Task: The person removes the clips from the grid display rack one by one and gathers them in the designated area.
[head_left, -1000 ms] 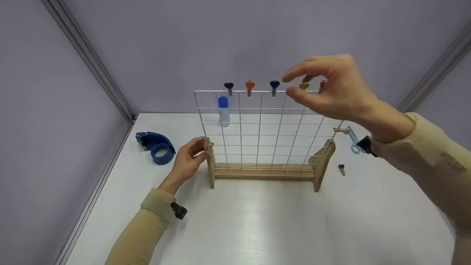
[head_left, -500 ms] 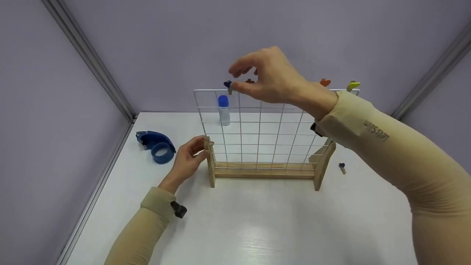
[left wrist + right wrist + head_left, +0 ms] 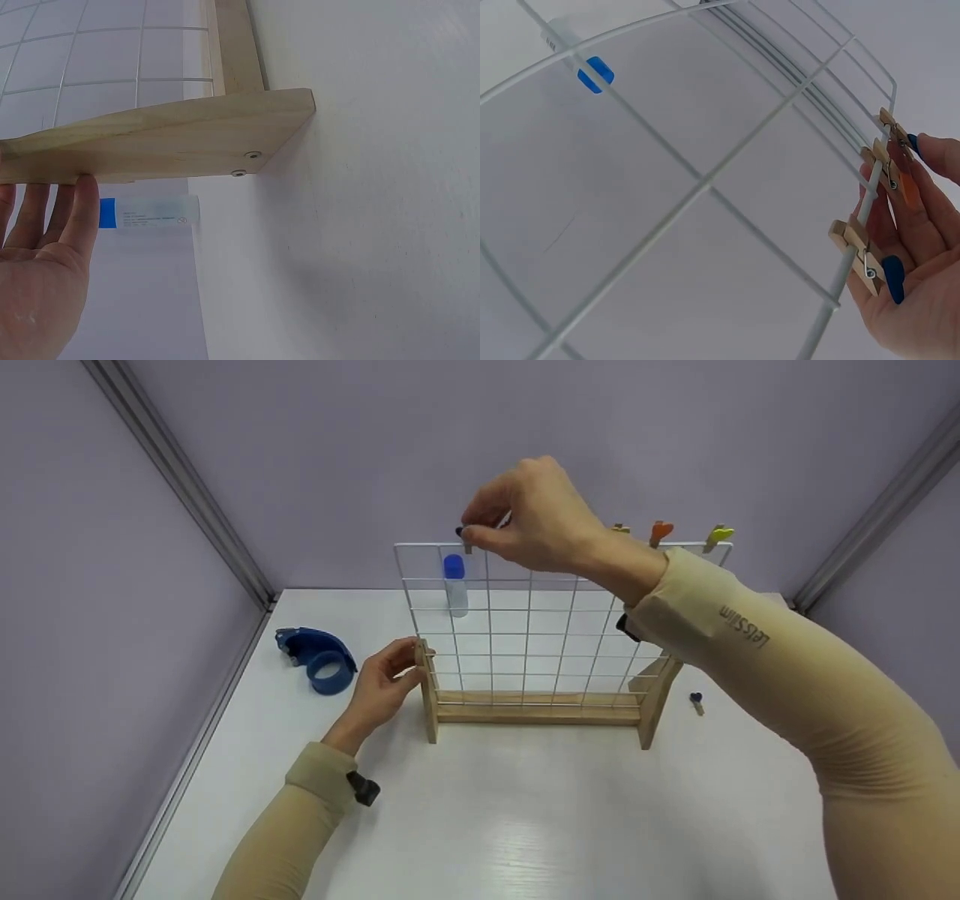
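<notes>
My right hand (image 3: 540, 517) is at the left part of the wire grid's top bar (image 3: 420, 544). Its thumb and fingers pinch the leftmost wooden clothespin (image 3: 897, 133), topped with a dark blue heart and clipped on that bar. Beside it, in the right wrist view, sit an orange-heart clothespin (image 3: 889, 169) and a second blue-heart clothespin (image 3: 861, 255), both close to the palm. My left hand (image 3: 381, 682) holds the left wooden side (image 3: 428, 690) of the grid's stand, fingers behind the panel in the left wrist view (image 3: 157, 142).
Farther right on the bar are an orange clothespin (image 3: 661, 534) and a yellow one (image 3: 720, 535). A loose blue-heart clothespin (image 3: 697, 703) lies right of the stand. Left stands a blue tape dispenser (image 3: 322, 643) with a tape roll (image 3: 331, 673). A blue-capped tube (image 3: 457, 596) is behind the grid.
My right hand has moved left along the top bar, and its fingers have come together on the leftmost clothespin. My left hand stays where it was.
</notes>
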`<state>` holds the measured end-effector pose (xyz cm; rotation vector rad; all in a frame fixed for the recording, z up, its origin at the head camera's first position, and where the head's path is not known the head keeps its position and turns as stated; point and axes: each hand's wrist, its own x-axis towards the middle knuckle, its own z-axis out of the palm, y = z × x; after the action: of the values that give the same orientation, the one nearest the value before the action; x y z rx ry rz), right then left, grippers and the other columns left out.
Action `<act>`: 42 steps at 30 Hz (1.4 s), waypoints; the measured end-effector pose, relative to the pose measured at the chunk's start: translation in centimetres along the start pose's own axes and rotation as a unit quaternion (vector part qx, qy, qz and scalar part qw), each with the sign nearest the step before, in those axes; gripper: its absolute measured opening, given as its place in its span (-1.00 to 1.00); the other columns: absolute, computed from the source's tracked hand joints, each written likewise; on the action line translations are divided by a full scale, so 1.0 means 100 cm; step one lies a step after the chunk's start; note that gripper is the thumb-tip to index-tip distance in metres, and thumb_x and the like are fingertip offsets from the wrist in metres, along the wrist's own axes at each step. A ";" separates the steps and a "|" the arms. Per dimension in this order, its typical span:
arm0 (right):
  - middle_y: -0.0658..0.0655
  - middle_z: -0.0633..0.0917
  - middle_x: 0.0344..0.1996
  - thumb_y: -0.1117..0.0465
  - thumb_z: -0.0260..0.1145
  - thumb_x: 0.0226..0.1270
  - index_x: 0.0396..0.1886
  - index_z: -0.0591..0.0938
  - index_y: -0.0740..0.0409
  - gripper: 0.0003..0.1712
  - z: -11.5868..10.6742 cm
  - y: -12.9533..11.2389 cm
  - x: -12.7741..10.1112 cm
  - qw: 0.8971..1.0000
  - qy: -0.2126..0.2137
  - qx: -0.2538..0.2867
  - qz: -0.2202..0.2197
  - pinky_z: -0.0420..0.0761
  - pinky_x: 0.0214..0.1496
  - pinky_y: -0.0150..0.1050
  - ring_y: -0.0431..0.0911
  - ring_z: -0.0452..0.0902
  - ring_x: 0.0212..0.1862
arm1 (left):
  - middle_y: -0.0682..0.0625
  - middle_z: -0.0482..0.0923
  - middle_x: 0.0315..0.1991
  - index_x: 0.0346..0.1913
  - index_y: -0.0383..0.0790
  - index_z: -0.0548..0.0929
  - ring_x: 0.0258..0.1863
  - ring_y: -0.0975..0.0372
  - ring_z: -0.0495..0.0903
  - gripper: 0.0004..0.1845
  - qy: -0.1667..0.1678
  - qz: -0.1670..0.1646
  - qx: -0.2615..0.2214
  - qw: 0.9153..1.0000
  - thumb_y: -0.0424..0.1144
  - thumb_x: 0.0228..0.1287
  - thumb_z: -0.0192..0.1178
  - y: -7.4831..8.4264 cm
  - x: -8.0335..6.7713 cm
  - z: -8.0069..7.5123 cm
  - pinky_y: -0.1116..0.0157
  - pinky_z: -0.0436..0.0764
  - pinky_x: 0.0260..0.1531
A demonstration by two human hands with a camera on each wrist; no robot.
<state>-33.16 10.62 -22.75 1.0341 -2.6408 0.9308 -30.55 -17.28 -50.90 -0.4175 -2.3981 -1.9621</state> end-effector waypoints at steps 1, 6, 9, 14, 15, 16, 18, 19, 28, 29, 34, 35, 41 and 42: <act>0.10 0.97 -0.21 0.24 0.50 0.52 -0.10 0.95 0.10 -0.86 0.000 0.000 0.000 1.000 0.001 0.000 0.001 0.71 -0.18 -0.56 -0.08 0.93 -0.18 | -0.33 0.76 0.32 0.44 -0.38 0.63 0.38 -0.08 0.71 -0.55 -0.001 0.001 -0.002 1.000 -0.50 0.57 0.33 0.000 0.000 0.000 0.47 0.72 0.27; 0.09 0.97 -0.24 0.26 0.48 0.52 -0.14 0.96 0.07 -0.85 0.000 0.000 -0.001 1.000 0.005 0.004 0.004 0.70 -0.21 -0.56 -0.06 0.93 -0.19 | -0.34 0.75 0.33 0.44 -0.39 0.63 0.38 0.02 0.71 -0.54 -0.003 -0.001 -0.014 1.000 -0.52 0.57 0.32 -0.001 0.001 0.001 0.45 0.75 0.25; 0.10 0.97 -0.24 0.28 0.46 0.54 -0.14 0.96 0.07 -0.83 0.001 0.000 -0.002 1.000 0.007 0.005 0.009 0.72 -0.21 -0.54 -0.06 0.93 -0.19 | -0.34 0.75 0.33 0.44 -0.38 0.63 0.37 0.04 0.72 -0.54 -0.002 -0.004 -0.014 1.000 -0.51 0.57 0.34 -0.002 0.001 0.001 0.45 0.75 0.24; 0.11 0.97 -0.22 0.29 0.45 0.55 -0.11 0.96 0.07 -0.83 0.005 0.000 -0.003 1.000 0.014 0.007 0.017 0.74 -0.23 -0.53 -0.05 0.93 -0.19 | -0.33 0.76 0.32 0.44 -0.37 0.64 0.39 -0.04 0.71 -0.54 -0.002 -0.003 -0.011 1.000 -0.50 0.55 0.36 -0.003 0.002 0.000 0.47 0.74 0.24; 0.11 0.97 -0.22 0.29 0.45 0.56 -0.11 0.96 0.07 -0.83 0.005 0.000 -0.003 1.000 0.016 0.007 0.018 0.74 -0.24 -0.53 -0.04 0.94 -0.18 | -0.33 0.76 0.32 0.44 -0.37 0.64 0.39 -0.05 0.71 -0.54 -0.002 -0.003 -0.010 1.000 -0.50 0.55 0.36 -0.003 0.002 0.000 0.47 0.74 0.24; 0.11 0.97 -0.21 0.29 0.46 0.55 -0.11 0.96 0.07 -0.83 0.006 0.000 -0.003 1.000 0.019 0.006 0.018 0.74 -0.26 -0.53 -0.04 0.94 -0.19 | -0.34 0.76 0.32 0.44 -0.37 0.64 0.39 -0.06 0.70 -0.53 -0.002 -0.002 -0.010 1.000 -0.51 0.54 0.36 -0.003 0.002 0.000 0.47 0.74 0.24; 0.12 0.97 -0.21 0.29 0.46 0.55 -0.10 0.96 0.08 -0.83 0.007 -0.001 -0.004 0.999 0.025 0.010 0.022 0.74 -0.27 -0.53 -0.04 0.95 -0.18 | -0.33 0.76 0.32 0.44 -0.36 0.64 0.40 -0.06 0.71 -0.53 -0.001 -0.005 -0.009 1.000 -0.51 0.54 0.37 -0.003 0.002 -0.001 0.47 0.73 0.24; 0.12 0.97 -0.20 0.29 0.47 0.55 -0.10 0.96 0.08 -0.84 0.008 -0.001 -0.004 0.999 0.029 0.014 0.024 0.74 -0.28 -0.54 -0.03 0.95 -0.18 | -0.32 0.76 0.32 0.44 -0.36 0.64 0.39 -0.06 0.71 -0.52 -0.001 -0.006 -0.009 1.000 -0.51 0.54 0.36 -0.003 0.002 -0.001 0.47 0.74 0.24; 0.12 0.96 -0.20 0.28 0.48 0.51 -0.16 0.97 0.03 -0.84 0.001 -0.003 -0.006 0.997 0.069 0.035 0.011 0.62 -0.34 -0.54 -0.14 0.84 -0.35 | -0.31 0.77 0.30 0.41 -0.34 0.66 0.38 -0.07 0.71 -0.56 -0.002 -0.005 -0.011 1.000 -0.52 0.54 0.35 -0.005 0.003 -0.002 0.45 0.75 0.24; 0.11 0.96 -0.20 0.27 0.48 0.51 -0.16 0.97 0.02 -0.84 -0.001 -0.004 -0.007 0.997 0.070 0.035 0.008 0.63 -0.31 -0.54 -0.20 0.82 -0.37 | -0.32 0.77 0.30 0.41 -0.35 0.66 0.38 -0.08 0.71 -0.56 -0.002 -0.005 -0.013 1.000 -0.53 0.54 0.34 -0.005 0.003 -0.002 0.45 0.75 0.24; 0.12 0.96 -0.24 0.28 0.49 0.49 -0.14 0.97 0.04 -0.85 -0.013 -0.004 -0.014 0.995 0.083 0.048 0.000 0.72 -0.18 -0.54 -0.33 0.77 -0.39 | -0.34 0.75 0.32 0.44 -0.36 0.63 0.41 -0.09 0.70 -0.53 -0.001 -0.004 -0.009 1.000 -0.52 0.54 0.35 -0.004 0.002 -0.002 0.46 0.74 0.24; 0.13 0.96 -0.24 0.28 0.49 0.48 -0.14 0.97 0.06 -0.85 -0.016 -0.004 -0.016 0.995 0.086 0.053 -0.002 0.73 -0.17 -0.54 -0.33 0.79 -0.38 | -0.33 0.75 0.33 0.44 -0.36 0.63 0.41 -0.09 0.70 -0.53 -0.001 -0.005 -0.008 1.000 -0.51 0.55 0.35 -0.004 0.002 -0.002 0.46 0.74 0.24; 0.12 0.96 -0.26 0.31 0.49 0.46 -0.16 0.96 0.11 -0.85 -0.036 -0.001 -0.035 0.992 0.115 0.049 -0.021 0.76 -0.10 -0.53 -0.44 0.79 -0.28 | -0.31 0.75 0.34 0.46 -0.33 0.63 0.44 -0.09 0.68 -0.53 -0.004 -0.012 -0.008 1.000 -0.49 0.57 0.33 -0.003 0.002 -0.001 0.46 0.73 0.27; 0.13 0.96 -0.24 0.31 0.50 0.46 -0.16 0.96 0.12 -0.86 -0.039 -0.001 -0.039 0.991 0.120 0.047 -0.023 0.75 -0.09 -0.54 -0.48 0.77 -0.27 | -0.31 0.75 0.35 0.46 -0.33 0.63 0.45 -0.10 0.68 -0.53 -0.003 -0.013 -0.006 1.000 -0.49 0.58 0.33 -0.003 0.002 -0.001 0.47 0.72 0.28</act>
<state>-30.52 15.10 -21.00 0.9323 -2.3891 1.1024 -30.83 -17.39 -51.12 -0.3946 -2.4090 -1.9897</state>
